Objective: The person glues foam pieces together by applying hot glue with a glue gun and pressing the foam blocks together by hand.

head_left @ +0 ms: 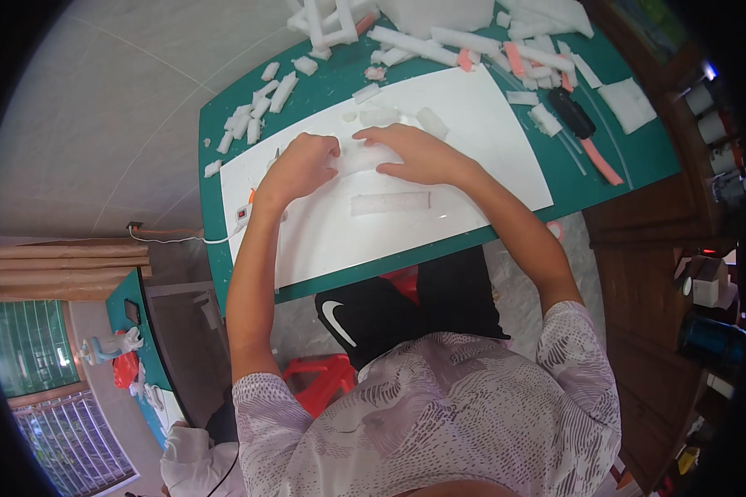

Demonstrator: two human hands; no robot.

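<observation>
White foam (370, 158) lies between our left hand (304, 168) and right hand (420, 156), thumbs and fingers apart. We cannot confirm contact.

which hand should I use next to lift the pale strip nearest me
Probably your right hand: it sits directly beyond the pale strip, while your left hand is off past its left end.

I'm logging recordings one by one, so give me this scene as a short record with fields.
Left hand: fingers curled, near the left end of a pale foam piece; contact unclear
Right hand: thumb and fingers parted at the piece's right end; grip unclear
Surface: white board on a green table
Nearer the person: flat pale strip on the board
Beyond board, left: small white foam blocks
Right of board: black object
</observation>
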